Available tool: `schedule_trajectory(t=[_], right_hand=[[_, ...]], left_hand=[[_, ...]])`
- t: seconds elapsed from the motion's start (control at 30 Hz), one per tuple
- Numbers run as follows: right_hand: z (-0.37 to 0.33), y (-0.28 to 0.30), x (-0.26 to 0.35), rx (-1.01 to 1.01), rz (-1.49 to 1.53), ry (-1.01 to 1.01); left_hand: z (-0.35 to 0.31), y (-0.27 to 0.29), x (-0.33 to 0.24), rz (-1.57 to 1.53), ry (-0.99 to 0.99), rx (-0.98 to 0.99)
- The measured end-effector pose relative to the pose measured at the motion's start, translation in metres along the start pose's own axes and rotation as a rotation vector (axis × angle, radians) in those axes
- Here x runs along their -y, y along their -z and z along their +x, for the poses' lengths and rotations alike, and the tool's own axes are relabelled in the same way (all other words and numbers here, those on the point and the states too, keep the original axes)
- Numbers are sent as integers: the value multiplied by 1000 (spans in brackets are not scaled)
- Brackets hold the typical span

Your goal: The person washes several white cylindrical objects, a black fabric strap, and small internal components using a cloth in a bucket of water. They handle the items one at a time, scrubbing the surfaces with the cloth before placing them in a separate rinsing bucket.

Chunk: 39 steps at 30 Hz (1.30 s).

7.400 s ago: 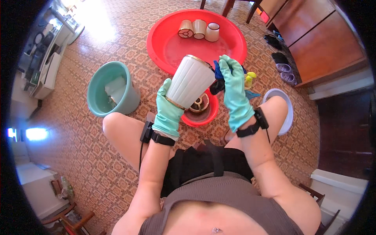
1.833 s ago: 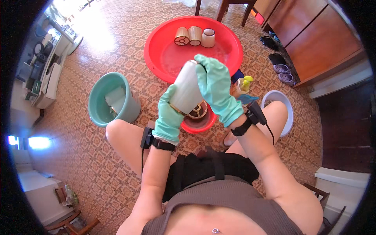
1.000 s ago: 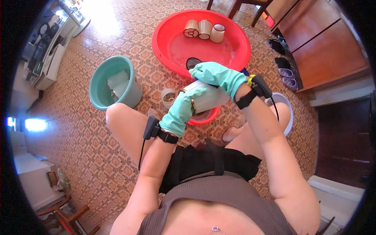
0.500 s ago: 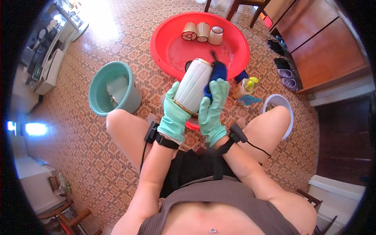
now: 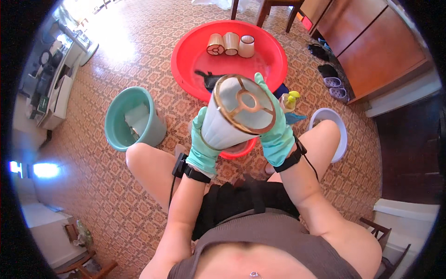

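Observation:
A white pleated lampshade (image 5: 218, 125) with gold-brown trim is tilted between my gloved hands. Its wider end, with a wire ring and spokes, faces up toward me. Around its lower left side wraps my left hand (image 5: 203, 146), in a mint-green rubber glove. On the other side my right hand (image 5: 276, 135), gloved alike, grips the shade near its wide rim, with some fingers hidden behind it. Just beyond, a dark object with a narrow end (image 5: 209, 80) lies in the red basin (image 5: 183, 69), partly hidden by the shade.
Three small lampshades (image 5: 231, 44) stand or lie in the basin's far side. A teal bucket (image 5: 158, 132) holding pale pieces is at left. A yellow-topped pump bottle (image 5: 289, 101), a blue cloth (image 5: 294, 118) and a pale lavender basin (image 5: 343, 135) are at right. A smaller red tub (image 5: 241, 149) is below the shade.
The lampshade has turned so its spoked end faces me. The dark blue item is no longer in my right hand, which now grips the shade. A dark object now shows more fully in the basin.

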State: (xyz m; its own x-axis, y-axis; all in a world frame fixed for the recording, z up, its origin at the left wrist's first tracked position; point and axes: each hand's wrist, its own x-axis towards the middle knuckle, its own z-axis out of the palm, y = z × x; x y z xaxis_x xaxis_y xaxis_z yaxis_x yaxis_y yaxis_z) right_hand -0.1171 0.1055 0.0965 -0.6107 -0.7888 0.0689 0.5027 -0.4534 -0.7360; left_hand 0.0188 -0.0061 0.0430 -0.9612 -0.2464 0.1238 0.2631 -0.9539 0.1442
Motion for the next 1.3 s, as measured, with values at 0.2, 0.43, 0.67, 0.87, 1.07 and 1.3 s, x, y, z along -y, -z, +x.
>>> schedule_trajectory(t=[0.2,0.43,0.67,0.87,1.07,1.3], right_hand=[[-8,-8,36,247,390,-353],[-8,21,36,-66,-171,-252],[27,54,69,185,-618,-375],[31,39,81,368,-861,-344],[63,42,44,432,-947,-647],[100,70,2,47,-290,-636]], left_hand=[[-5,-29,2,1391,-355,-175],[-6,-17,-16,225,156,-300],[-18,-10,-39,904,319,-461],[-15,-20,-50,1139,183,-410],[7,-9,-6,658,25,-125],[16,-7,-10,283,-125,-188]])
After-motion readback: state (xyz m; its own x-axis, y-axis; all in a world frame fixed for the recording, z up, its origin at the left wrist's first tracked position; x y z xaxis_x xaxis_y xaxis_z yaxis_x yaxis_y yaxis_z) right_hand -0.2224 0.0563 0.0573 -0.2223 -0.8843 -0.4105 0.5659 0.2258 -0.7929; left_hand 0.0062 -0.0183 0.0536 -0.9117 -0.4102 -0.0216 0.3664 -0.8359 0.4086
